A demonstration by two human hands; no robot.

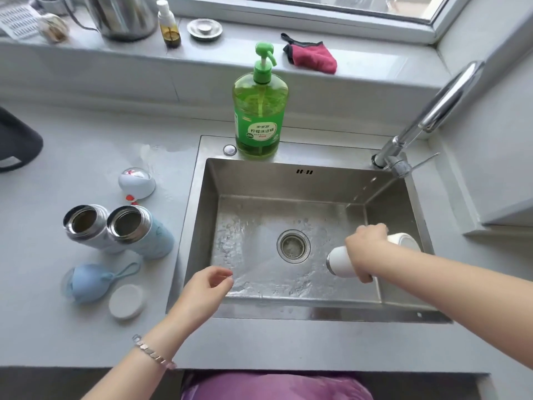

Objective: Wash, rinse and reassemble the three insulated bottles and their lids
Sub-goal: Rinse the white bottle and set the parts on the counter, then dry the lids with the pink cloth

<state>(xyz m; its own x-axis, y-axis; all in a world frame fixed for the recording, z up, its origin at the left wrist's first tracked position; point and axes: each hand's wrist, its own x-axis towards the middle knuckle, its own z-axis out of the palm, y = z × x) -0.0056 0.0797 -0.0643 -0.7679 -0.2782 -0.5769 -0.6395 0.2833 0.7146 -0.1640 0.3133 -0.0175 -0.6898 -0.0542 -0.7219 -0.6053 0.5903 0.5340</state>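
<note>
While right hand grips bottle | left hand over sink rim

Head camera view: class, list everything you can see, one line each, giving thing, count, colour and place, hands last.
held bottle: 1, white, sideways over the sink
whitish bottle: 1, lid off, counter left of sink
blue bottle: 1, pale blue, lid off, beside it
red-and-white lid: 1, counter behind the bottles
blue lid: 1, counter, near side
white lid: 1, beside blue lid
soap bottle: 1, green, sink's back rim
sink: 1, steel
tap: 1, chrome, back right
cloth: 1, red, windowsill
kettle: 1, steel, windowsill
left hand: empty, at sink's near left corner
right hand: grips held bottle
</note>
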